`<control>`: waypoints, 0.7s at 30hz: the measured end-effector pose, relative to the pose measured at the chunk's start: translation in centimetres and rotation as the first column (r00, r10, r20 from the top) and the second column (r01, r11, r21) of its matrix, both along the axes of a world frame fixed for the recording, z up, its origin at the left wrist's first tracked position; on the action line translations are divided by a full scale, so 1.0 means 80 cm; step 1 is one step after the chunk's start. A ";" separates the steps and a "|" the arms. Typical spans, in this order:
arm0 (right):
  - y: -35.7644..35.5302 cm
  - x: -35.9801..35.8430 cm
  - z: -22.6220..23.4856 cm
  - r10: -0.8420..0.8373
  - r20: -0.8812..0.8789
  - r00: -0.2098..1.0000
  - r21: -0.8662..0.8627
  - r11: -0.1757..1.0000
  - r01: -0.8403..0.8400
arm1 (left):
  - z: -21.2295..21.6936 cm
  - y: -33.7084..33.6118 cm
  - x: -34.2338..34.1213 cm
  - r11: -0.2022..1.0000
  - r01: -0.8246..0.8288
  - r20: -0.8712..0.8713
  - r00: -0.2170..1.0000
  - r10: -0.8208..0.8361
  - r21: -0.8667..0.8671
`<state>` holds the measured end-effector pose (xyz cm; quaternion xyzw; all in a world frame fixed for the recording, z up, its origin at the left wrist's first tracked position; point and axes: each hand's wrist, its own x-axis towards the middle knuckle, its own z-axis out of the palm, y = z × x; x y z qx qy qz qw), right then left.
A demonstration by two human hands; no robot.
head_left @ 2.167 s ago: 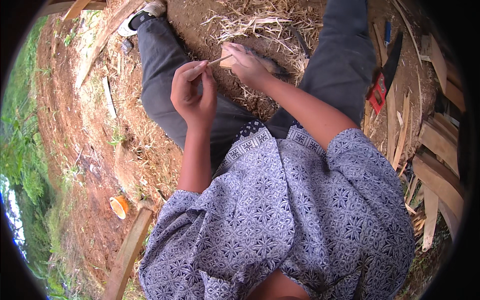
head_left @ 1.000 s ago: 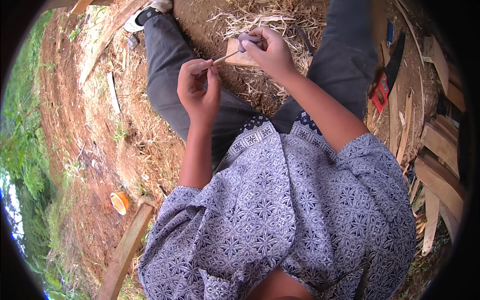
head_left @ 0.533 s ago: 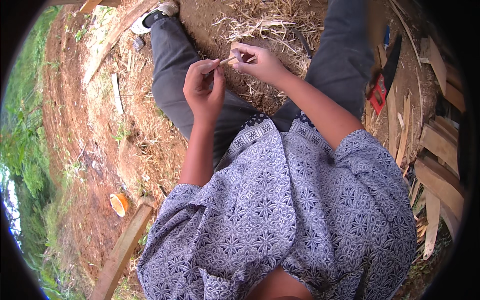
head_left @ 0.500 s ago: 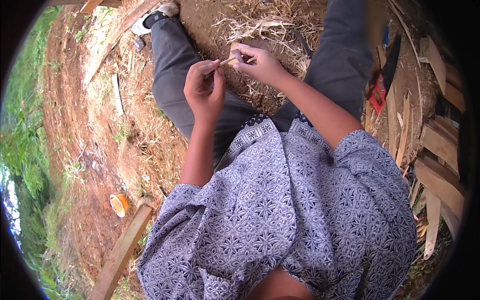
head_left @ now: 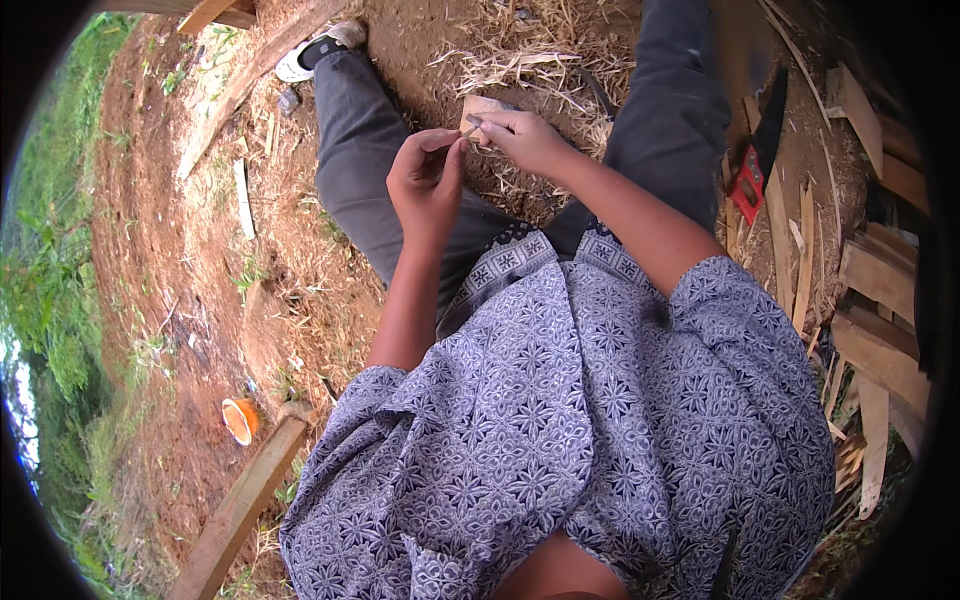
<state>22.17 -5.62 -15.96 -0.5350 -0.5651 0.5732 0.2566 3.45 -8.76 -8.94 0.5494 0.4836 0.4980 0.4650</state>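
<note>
My patterned shirt [head_left: 480, 400] fills the near part of the view, and both forearms reach out from its sleeves toward the gap between my knees. My left hand [head_left: 428, 185] is pinched, thumb against fingertips, on a thin stick [head_left: 466, 132], little of which shows. My right hand [head_left: 525, 145] meets it there, its thumb and fingers gripping a small greyish piece [head_left: 474, 119] against the stick; I cannot tell what that piece is made of. The stick is therefore held between my two sets of fingertips, up above the ground.

My dark trousers [head_left: 665, 140] spread to either side of my hands. Just past my fingertips, a light wooden block [head_left: 484, 104] sits on the soil, partly covered by my right hand. Beyond it lies a scatter of pale shavings [head_left: 535, 68], with a dark curved tool [head_left: 597, 92] at its right edge.

To the right of my right leg rests a saw [head_left: 748, 185] with a red handle and black blade, near some long wood strips [head_left: 805, 250]; farther right, boards [head_left: 880, 345] lie piled up. Out to the left, an orange bowl [head_left: 240, 421] stands tilted near a wooden beam [head_left: 245, 505]. Past the reddish slope [head_left: 150, 280], green plants [head_left: 50, 300] line the far edge.
</note>
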 end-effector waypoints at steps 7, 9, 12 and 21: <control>-0.003 0.001 -0.024 -0.164 -0.125 0.979 0.014 0.986 0.167 | 0.004 -0.001 0.009 0.998 -0.015 0.076 0.997 0.020 -0.065; -0.005 -0.002 -0.033 -0.214 -0.032 0.976 0.023 0.976 0.215 | 0.005 -0.002 0.008 0.992 -0.019 0.064 0.998 0.027 -0.123; -0.005 -0.004 -0.037 -0.228 0.023 0.973 -0.016 0.973 0.228 | 0.005 -0.004 0.011 0.990 -0.013 0.096 0.995 0.027 -0.141; -0.002 -0.014 -0.039 -0.396 -0.314 0.863 -0.088 0.917 0.388 | 0.005 -0.009 0.016 0.985 -0.049 0.139 0.988 0.073 -0.168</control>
